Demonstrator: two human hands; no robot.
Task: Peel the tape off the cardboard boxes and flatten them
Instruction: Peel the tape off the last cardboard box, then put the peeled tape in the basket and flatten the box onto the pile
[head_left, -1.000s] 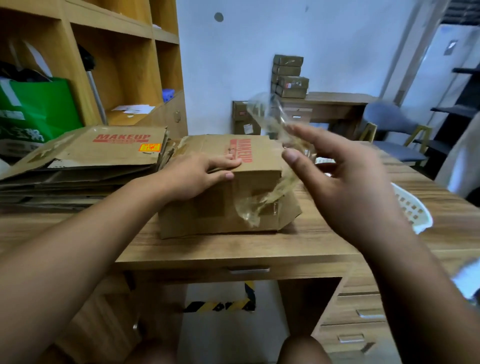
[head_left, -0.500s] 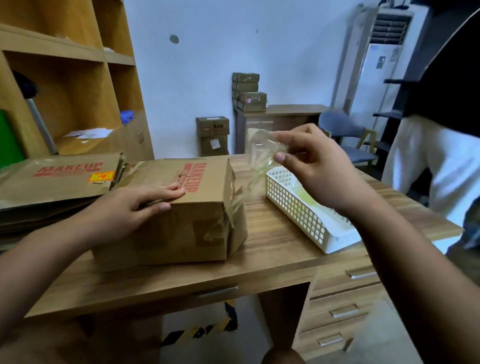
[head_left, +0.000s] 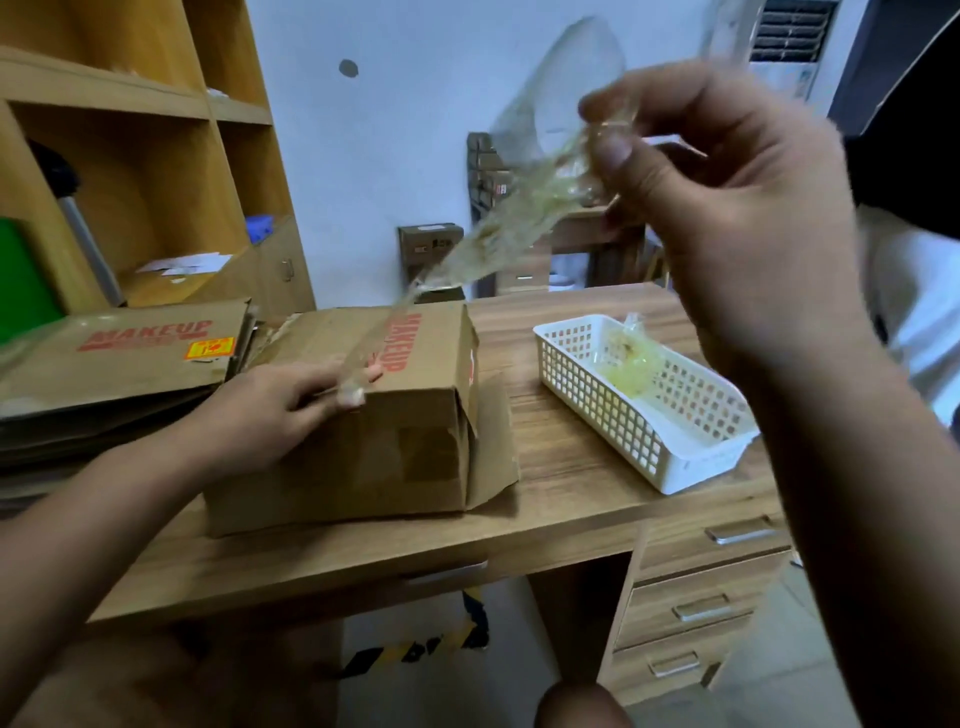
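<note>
Tape strip (head_left: 483, 244), one: slants up-right, pinched by right hand (head_left: 727, 208). Unflattened cardboard box (head_left: 363, 457), one: left hand (head_left: 270, 415) rests flat atop.

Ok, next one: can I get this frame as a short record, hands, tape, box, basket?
left hand: rests on box top
right hand: raised, pinches tape
tape: stretched from right hand down to box top, by left fingertips
box: on desk, not yet flattened, right flap loose
basket: right of box, holds a tape wad
flat boxes: stacked left of box
</note>
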